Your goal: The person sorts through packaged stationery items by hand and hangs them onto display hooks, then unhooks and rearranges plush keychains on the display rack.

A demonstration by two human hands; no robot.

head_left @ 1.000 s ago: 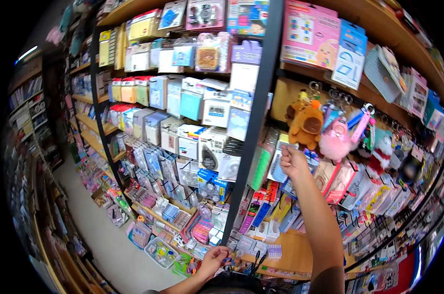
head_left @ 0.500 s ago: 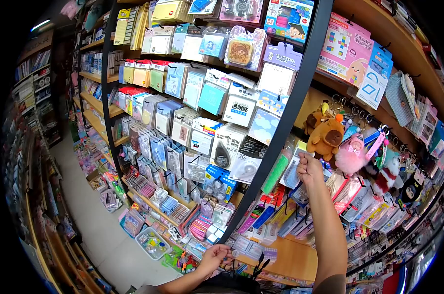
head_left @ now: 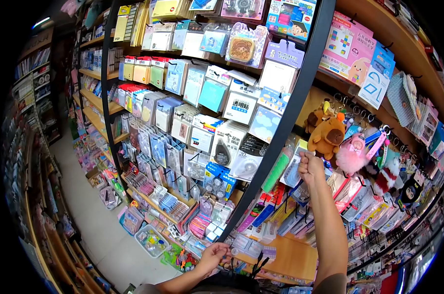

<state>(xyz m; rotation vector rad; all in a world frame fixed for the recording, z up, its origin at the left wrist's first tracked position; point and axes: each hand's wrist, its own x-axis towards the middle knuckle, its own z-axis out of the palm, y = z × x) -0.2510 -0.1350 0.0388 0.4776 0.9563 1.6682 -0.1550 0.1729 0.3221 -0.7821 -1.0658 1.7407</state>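
Note:
My right hand (head_left: 311, 168) is raised at the right-hand rack, fingers closed at the top edge of a hanging clear packet with something blue inside (head_left: 292, 172). Left of that packet hangs a bright green strip in clear wrapping (head_left: 277, 171). Just above the hand is a brown plush capybara keychain (head_left: 327, 136), with a pink fluffy keychain (head_left: 352, 156) beside it. My left hand (head_left: 214, 258) is low, by the foot of the black post, its thumb and fingers pinched together. Whatever lies between them is too small to make out. Clear plastic packs (head_left: 247, 246) lie just right of it.
A black upright post (head_left: 279, 125) stands between two racks. Packs of sticky notes and correction tape (head_left: 223, 151) hang on the left one. A white basin of small goods (head_left: 152, 243) sits on the floor beside the aisle (head_left: 92, 215). A wooden shelf (head_left: 293, 257) juts out below right.
Both hands stay in nearly the same places, with the right still closed at the hanging packet. The view has shifted only very slightly.

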